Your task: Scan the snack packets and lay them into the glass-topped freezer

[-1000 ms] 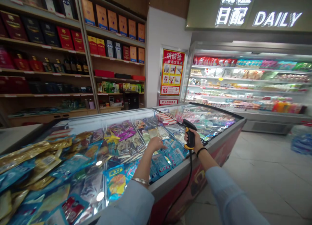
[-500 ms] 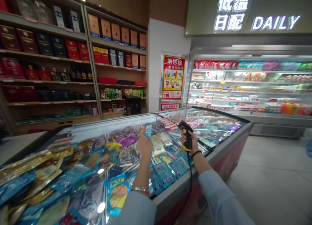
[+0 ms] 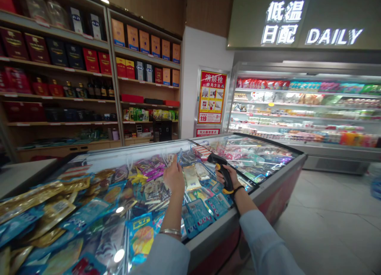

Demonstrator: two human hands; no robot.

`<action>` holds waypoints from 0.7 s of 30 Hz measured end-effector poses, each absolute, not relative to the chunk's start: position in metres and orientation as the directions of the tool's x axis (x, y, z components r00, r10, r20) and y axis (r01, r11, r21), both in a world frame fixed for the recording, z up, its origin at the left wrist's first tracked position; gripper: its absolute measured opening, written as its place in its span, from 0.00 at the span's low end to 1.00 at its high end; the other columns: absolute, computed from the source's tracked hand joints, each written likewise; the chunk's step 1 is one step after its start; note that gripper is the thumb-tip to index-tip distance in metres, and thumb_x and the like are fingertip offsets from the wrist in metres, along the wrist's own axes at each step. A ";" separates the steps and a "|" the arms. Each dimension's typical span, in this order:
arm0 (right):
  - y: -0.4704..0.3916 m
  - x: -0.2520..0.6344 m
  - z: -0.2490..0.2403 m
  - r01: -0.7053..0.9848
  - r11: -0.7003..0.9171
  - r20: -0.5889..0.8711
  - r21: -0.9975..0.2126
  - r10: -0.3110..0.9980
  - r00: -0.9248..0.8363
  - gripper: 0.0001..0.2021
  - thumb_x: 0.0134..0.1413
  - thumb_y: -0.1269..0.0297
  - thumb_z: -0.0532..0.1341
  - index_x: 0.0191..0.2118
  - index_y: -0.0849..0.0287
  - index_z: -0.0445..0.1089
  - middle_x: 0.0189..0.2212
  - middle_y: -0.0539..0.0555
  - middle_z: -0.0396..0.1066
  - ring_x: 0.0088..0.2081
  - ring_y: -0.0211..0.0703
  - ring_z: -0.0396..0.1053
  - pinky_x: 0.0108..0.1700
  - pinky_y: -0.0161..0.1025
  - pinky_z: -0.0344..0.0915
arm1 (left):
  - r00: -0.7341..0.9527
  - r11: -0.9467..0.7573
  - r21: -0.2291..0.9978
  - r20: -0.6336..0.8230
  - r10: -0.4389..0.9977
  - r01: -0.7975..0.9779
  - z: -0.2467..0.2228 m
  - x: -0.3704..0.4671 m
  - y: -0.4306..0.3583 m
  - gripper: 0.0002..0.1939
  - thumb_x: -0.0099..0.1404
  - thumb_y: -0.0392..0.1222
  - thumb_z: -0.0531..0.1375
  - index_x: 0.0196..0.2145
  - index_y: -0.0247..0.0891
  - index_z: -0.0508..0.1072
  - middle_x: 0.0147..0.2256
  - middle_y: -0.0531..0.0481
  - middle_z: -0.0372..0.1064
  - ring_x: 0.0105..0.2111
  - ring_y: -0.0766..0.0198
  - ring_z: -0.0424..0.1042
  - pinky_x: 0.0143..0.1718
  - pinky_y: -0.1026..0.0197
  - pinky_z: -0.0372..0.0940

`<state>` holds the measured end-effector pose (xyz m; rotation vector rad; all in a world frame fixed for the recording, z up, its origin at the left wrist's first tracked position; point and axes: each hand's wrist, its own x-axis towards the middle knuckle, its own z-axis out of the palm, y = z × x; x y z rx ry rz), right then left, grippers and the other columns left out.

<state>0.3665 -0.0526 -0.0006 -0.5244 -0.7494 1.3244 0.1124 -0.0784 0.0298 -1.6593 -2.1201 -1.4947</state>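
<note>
Scanner (image 3: 226, 176), clasped in the right hand (image 3: 233, 177) over the freezer (image 3: 212, 227), is best turned squarely leftward toward the left hand (image 3: 174, 178), whose raised fingers may pinch something, though I cannot tell.

A shop's packets (image 3: 192, 177) are filling the display chest (image 3: 208, 232) below both hands (image 3: 175, 177); perhaps chilled goods (image 3: 264, 84) are lining lit shelves (image 3: 306, 93) beyond.

Shelving (image 3: 114, 68) and cooler (image 3: 335, 164)
Boxes (image 3: 144, 42) and bottles (image 3: 97, 89) stood on shelving beyond the left hand (image 3: 174, 177), leftward; a red notice (image 3: 210, 96) hung beyond the gap between hands; a DAILY sign (image 3: 333, 37) topped the cooler, beyond and right of the right hand (image 3: 233, 176).
</note>
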 end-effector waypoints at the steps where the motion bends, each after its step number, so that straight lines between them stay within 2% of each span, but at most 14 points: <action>1: -0.053 0.365 0.000 -0.646 0.108 0.170 -0.755 0.985 -0.034 0.16 0.68 0.60 0.47 0.41 0.61 0.69 0.28 0.51 0.68 0.26 0.38 0.68 0.28 0.36 0.67 | -0.412 -0.061 0.640 0.562 0.718 0.766 0.030 0.112 -0.078 0.22 0.69 0.41 0.49 0.58 0.44 0.68 0.35 0.42 0.76 0.39 0.57 0.72 0.47 0.58 0.62; 3: -0.054 0.364 0.000 -0.576 -0.033 0.151 -0.817 0.951 -0.269 0.16 0.66 0.61 0.43 0.36 0.58 0.66 0.18 0.47 0.58 0.15 0.34 0.57 0.18 0.32 0.58 | -0.410 -0.077 0.660 0.550 0.728 0.748 0.031 0.112 -0.078 0.22 0.69 0.41 0.48 0.58 0.43 0.68 0.38 0.42 0.76 0.41 0.57 0.72 0.49 0.58 0.62; 5: -0.055 0.364 0.002 -0.543 -0.068 0.174 -0.837 0.908 -0.382 0.11 0.62 0.60 0.45 0.34 0.56 0.62 0.16 0.46 0.54 0.13 0.34 0.52 0.16 0.32 0.55 | -0.418 -0.088 0.684 0.537 0.733 0.724 0.031 0.112 -0.078 0.22 0.69 0.41 0.48 0.58 0.44 0.69 0.41 0.42 0.76 0.43 0.56 0.72 0.48 0.58 0.62; 7: -0.055 0.364 0.002 -0.542 -0.057 0.199 -0.838 0.893 -0.402 0.07 0.57 0.59 0.50 0.33 0.55 0.59 0.16 0.45 0.53 0.13 0.33 0.51 0.16 0.32 0.55 | -0.433 -0.089 0.709 0.520 0.736 0.700 0.031 0.112 -0.078 0.22 0.69 0.41 0.49 0.58 0.44 0.69 0.44 0.42 0.75 0.44 0.56 0.72 0.47 0.59 0.63; 9: -0.056 0.364 0.003 -0.534 -0.058 0.194 -0.843 0.894 -0.403 0.07 0.53 0.57 0.53 0.33 0.54 0.57 0.16 0.43 0.52 0.12 0.33 0.50 0.15 0.32 0.54 | -0.443 -0.086 0.726 0.504 0.742 0.683 0.032 0.112 -0.079 0.21 0.69 0.41 0.49 0.57 0.44 0.69 0.45 0.43 0.75 0.45 0.57 0.72 0.46 0.59 0.63; 15: -0.058 0.365 0.002 -0.539 -0.030 0.207 -0.842 0.904 -0.374 0.09 0.57 0.58 0.47 0.34 0.56 0.59 0.16 0.45 0.52 0.13 0.33 0.49 0.16 0.32 0.52 | -0.439 -0.072 0.742 0.469 0.766 0.667 0.033 0.114 -0.079 0.21 0.69 0.40 0.50 0.57 0.44 0.68 0.47 0.43 0.74 0.46 0.57 0.72 0.45 0.60 0.64; 21: -0.051 0.365 0.000 -0.528 0.005 0.235 -0.849 0.899 -0.369 0.09 0.51 0.56 0.55 0.33 0.57 0.60 0.16 0.45 0.54 0.13 0.33 0.50 0.15 0.32 0.53 | -0.433 -0.144 0.800 0.455 0.778 0.583 0.033 0.107 -0.074 0.20 0.67 0.40 0.52 0.56 0.43 0.68 0.45 0.44 0.75 0.46 0.55 0.73 0.48 0.57 0.65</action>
